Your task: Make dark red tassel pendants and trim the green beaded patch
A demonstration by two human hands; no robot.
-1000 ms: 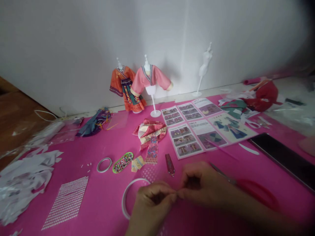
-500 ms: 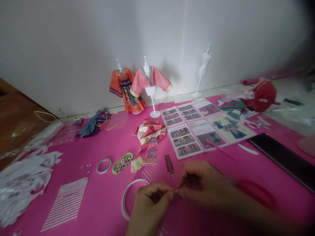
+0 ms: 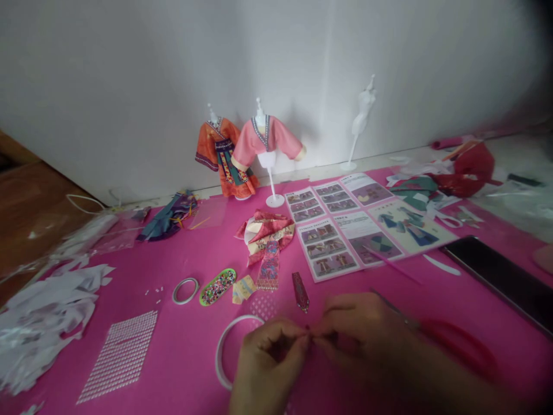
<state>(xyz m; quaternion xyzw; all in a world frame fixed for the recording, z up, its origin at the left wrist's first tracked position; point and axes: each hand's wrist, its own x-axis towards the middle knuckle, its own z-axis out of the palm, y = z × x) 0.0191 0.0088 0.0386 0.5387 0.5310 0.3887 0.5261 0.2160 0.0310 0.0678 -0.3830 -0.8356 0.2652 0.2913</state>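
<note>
My left hand [image 3: 272, 357] and my right hand [image 3: 360, 323] meet fingertip to fingertip low in the view, both pinched. Between them is something tiny; only a small dark speck shows, too small to name. A white tape ring [image 3: 222, 351] lies partly behind my left hand. Just beyond the fingertips rests a dark red pointed fabric strip [image 3: 300, 292] with beads at its tip. Red-handled scissors [image 3: 460, 343] lie partly under my right forearm. Left of the strip are a patterned fabric piece [image 3: 268, 268], a cream fabric piece [image 3: 244, 289] and a green tray of beads [image 3: 218, 286].
Two dressed doll mannequins, one in orange [image 3: 227, 158] and one in pink [image 3: 270, 141], stand by the wall, with a bare mannequin [image 3: 363, 118] further right. An instruction sheet [image 3: 341, 253], a phone [image 3: 496, 282], a gem sheet [image 3: 121, 354] and paper scraps [image 3: 47, 323] lie around.
The camera view has shifted slightly, so the scene sits a little further right. My fingers stay pinched together, with the right fingers a little changed in pose.
</note>
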